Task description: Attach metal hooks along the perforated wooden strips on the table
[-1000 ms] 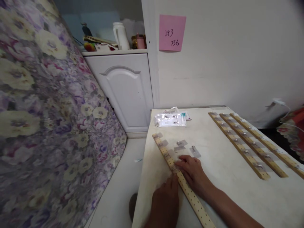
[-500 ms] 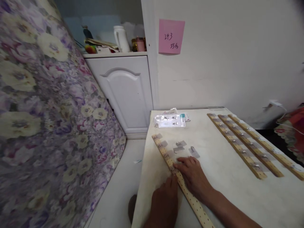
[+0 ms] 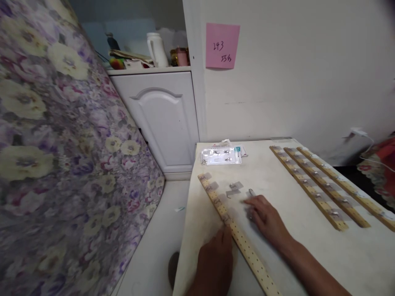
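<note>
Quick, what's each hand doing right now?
Left hand: curled at the wooden strip; grip can't be told.
Right hand: partly open near a loose hook, no hold visible.

Person's L hand (image 3: pixel 215 260) touches a pale perforated strip (image 3: pixel 253 261); hooks w/ clear tabs (image 3: pixel 217 201) line it beyond that hand. R hand (image 3: pixel 266 217), apart from strip, has loose hooks (image 3: pixel 233 186) just past it, a clear pkg. (image 3: pixel 219 156) (shiny plastic) farther off, 3 hook-bearing strips (image 3: pixel 311 190) well to its right.
</note>
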A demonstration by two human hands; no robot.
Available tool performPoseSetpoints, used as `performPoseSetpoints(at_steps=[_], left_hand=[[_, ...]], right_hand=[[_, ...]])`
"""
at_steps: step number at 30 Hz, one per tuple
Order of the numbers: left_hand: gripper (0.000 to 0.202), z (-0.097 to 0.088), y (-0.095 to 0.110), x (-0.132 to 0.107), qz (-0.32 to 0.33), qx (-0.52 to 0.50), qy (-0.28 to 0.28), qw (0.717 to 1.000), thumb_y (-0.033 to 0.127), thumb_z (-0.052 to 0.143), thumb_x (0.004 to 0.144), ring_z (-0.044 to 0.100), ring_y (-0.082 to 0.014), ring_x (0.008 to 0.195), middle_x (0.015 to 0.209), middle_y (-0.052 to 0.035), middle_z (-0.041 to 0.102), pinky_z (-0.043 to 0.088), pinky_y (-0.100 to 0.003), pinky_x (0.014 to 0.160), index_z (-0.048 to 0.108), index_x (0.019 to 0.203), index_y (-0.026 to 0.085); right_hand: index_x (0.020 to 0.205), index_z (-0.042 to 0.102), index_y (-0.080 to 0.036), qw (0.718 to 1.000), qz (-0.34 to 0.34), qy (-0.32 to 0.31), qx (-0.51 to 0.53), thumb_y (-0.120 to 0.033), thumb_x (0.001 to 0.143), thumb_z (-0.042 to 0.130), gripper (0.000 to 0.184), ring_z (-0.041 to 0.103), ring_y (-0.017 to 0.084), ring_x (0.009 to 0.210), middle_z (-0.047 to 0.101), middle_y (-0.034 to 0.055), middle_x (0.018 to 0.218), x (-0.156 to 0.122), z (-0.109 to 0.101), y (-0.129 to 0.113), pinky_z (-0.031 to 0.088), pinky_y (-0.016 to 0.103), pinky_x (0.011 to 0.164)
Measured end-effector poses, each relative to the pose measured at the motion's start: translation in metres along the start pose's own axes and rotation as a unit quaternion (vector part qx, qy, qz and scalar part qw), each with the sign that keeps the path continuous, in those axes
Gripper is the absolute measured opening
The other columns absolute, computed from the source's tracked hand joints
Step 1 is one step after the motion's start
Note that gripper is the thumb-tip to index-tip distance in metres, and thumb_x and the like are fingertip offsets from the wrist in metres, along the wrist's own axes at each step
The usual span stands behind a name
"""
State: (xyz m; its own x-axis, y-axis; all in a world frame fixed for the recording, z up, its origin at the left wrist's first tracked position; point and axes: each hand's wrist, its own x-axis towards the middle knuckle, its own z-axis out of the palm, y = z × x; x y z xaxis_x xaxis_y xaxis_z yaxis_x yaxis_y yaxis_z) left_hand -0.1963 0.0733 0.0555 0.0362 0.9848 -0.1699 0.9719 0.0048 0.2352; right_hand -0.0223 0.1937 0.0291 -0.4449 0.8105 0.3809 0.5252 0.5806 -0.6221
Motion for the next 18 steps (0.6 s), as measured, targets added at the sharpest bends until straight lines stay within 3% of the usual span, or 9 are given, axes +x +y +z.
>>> performPoseSetpoints(at_steps=[5,10,18], left_hand=[[0.039,-0.007,-0.001,-0.001,-0.010,-0.033,-0.009,0.999,0.015,0.030,0.088,0.063,-0.0226,0.088,0.102,-0.0078,0.064,0.049,-0.032,0.072,0.051,0.122,0.020],[0.030,-0.014,0.004,-0.003,-0.009,0.000,-0.018,1.000,0.011,0.033,0.085,0.062,-0.0208,0.084,0.094,-0.0066,0.064,0.047,-0.030,0.070,0.059,0.097,0.018],[0.029,-0.016,0.003,-0.007,-0.004,0.001,-0.026,1.000,0.009,0.035,0.082,0.062,-0.0203,0.084,0.097,-0.0053,0.064,0.048,-0.030,0.071,0.058,0.098,0.019]], right_hand=[[0.096,0.063,-0.021,0.994,0.096,-0.029,0.032,-0.023,0.084,0.047,0.020,0.059,0.019,0.079,0.062,0.0046,0.087,-0.004,-0.014,0.026,0.048,0.032,0.071],[0.104,0.061,-0.021,0.995,0.081,-0.058,0.021,-0.018,0.082,0.047,0.026,0.057,0.018,0.078,0.057,0.0035,0.086,-0.009,-0.011,0.025,0.048,0.031,0.073],[0.122,0.053,-0.023,0.990,0.073,-0.108,-0.052,-0.016,0.080,0.048,0.043,0.056,0.019,0.087,0.048,0.0075,0.107,-0.009,-0.011,0.015,0.048,0.032,0.080]])
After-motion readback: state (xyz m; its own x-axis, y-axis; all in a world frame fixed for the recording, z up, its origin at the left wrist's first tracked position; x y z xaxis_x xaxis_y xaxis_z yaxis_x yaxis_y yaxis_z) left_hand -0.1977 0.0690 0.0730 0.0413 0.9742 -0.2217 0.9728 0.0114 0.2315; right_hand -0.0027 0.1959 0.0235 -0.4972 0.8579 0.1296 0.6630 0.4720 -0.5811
